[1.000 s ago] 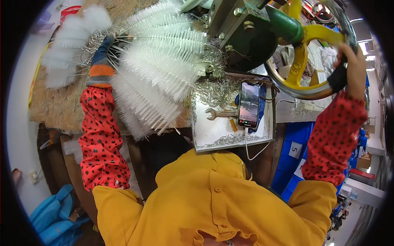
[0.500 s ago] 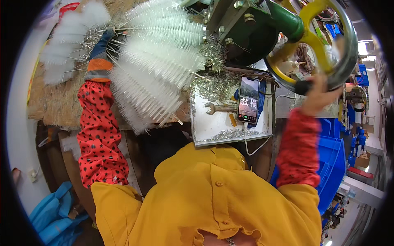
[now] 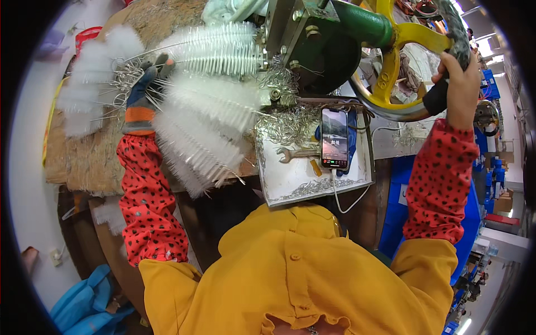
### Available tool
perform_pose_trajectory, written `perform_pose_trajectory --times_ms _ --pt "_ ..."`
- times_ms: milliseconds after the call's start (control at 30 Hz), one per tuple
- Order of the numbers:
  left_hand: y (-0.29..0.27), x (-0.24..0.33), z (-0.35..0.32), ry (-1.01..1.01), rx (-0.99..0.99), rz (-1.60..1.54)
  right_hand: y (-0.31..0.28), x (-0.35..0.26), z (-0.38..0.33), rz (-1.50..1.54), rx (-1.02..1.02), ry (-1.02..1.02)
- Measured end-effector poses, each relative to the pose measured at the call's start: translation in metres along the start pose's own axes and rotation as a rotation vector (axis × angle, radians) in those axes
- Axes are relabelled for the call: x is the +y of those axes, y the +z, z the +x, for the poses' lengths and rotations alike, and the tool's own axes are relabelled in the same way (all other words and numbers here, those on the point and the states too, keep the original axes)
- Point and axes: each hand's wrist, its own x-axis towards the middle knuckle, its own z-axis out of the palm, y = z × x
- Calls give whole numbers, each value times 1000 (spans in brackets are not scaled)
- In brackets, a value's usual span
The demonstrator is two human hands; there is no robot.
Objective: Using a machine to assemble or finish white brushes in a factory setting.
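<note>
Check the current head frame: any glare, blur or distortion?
Head view: fisheye bows the brown panel near the black rim; head view: pale brush bristles look almost washed out, strands merging; head view: light tube at lower right blows out; head view: phone screen readable, right hand fairly sharp.

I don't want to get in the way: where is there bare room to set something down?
The bench shows bare wood between the leftmost white brushes, the left sleeve and its near edge. The tray has a bare patch between the wrench and its near-edge shavings. Crowded: around the left hand, among brush stems, and by the machine.
</note>
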Motion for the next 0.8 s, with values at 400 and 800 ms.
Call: perform_pose_trajectory --times_ms 400,800 --pt "11 -1 12 -18 136 251 -28 30 153 -156 -571 113" --pt "9 -3 3 -373 71 241 68 72 -88 463 379 -26"
